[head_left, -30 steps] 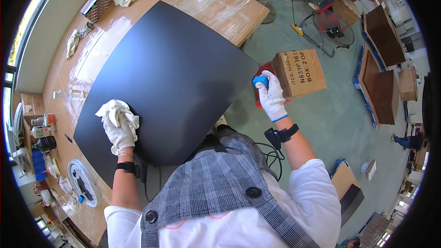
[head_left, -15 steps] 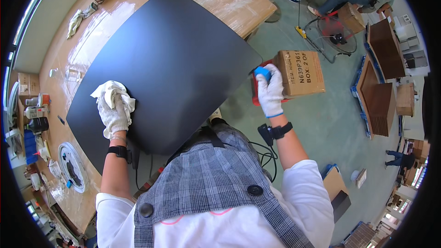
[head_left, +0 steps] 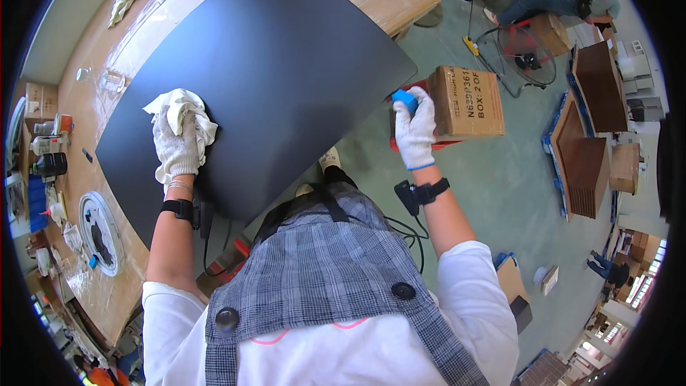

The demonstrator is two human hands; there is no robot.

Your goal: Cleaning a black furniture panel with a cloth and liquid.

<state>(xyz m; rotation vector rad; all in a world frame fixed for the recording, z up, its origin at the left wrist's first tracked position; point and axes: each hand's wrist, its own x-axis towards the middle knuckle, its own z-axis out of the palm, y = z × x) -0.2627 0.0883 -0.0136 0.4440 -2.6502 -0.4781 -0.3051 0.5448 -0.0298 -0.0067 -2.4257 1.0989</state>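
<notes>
The hands are well apart. At ten o'clock, the gloved left hand [head_left: 176, 149] presses a white cloth [head_left: 187, 103] to the dark panel [head_left: 286, 78]; its finger closure is hidden. At one, the gloved right hand [head_left: 415, 132] pinches a blue block [head_left: 406, 101] near the panel's corner. The panel spans ten to one over the worktable [head_left: 400, 3]; beyond, at one, sits a carton [head_left: 468, 104].

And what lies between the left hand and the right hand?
In the head view, between left hand and right hand: the dark panel, then a strip of green floor.
</notes>
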